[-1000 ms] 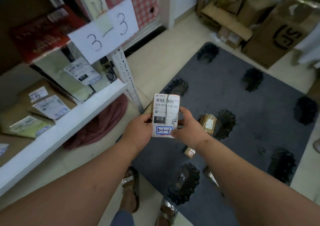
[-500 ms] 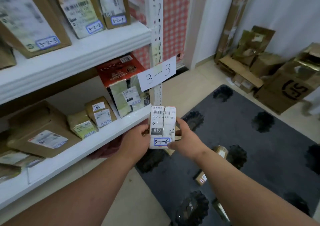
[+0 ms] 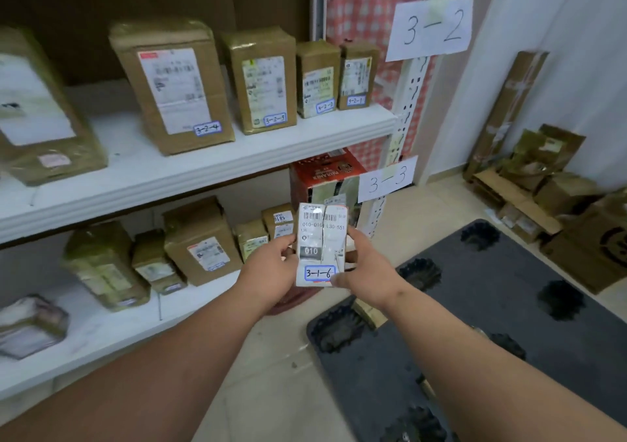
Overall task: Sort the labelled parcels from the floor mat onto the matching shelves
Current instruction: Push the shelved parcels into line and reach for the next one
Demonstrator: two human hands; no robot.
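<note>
Gripping the upright parcel (image 3: 321, 244), left hand (image 3: 271, 273) and right hand (image 3: 368, 272) pinch its sides, label facing camera.

White upper shelf (image 3: 210, 170) carries taped cardboard parcels (image 3: 173, 85); lower shelf (image 3: 135, 323) carries more; dark floor mat (image 3: 509, 323) beside.

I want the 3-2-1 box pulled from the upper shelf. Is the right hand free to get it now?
Probably not yet: the right hand and left hand both hold the 3-1-6 parcel. The 3-2-1 box itself stands unblocked at the shelf's front edge.
</note>
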